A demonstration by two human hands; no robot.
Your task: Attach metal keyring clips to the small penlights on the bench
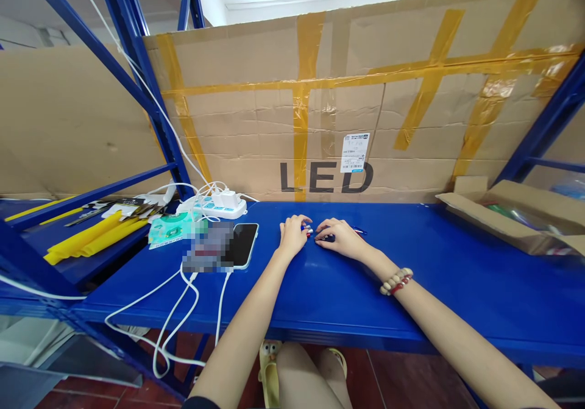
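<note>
Both my hands rest side by side on the blue metal shelf (pixel 411 275) in front of a taped cardboard sheet marked LED. My left hand (pixel 294 233) is curled, its fingertips pinched on a small red, white and blue object (pixel 307 231) that I cannot name. My right hand (pixel 338 237) lies beside it with fingers closed over a thin dark item with a red and blue end (pixel 359 231), perhaps a pen. A bead bracelet (pixel 395 280) sits on my right wrist. The two hands nearly touch at the fingertips.
A phone (pixel 242 244) lies left of my hands, with white cables (pixel 178 311) trailing off the shelf edge. A white power strip (pixel 214 205) stands behind it. An open cardboard box (pixel 512 214) sits at the right. Yellow strips (pixel 91 241) lie on the lower left shelf.
</note>
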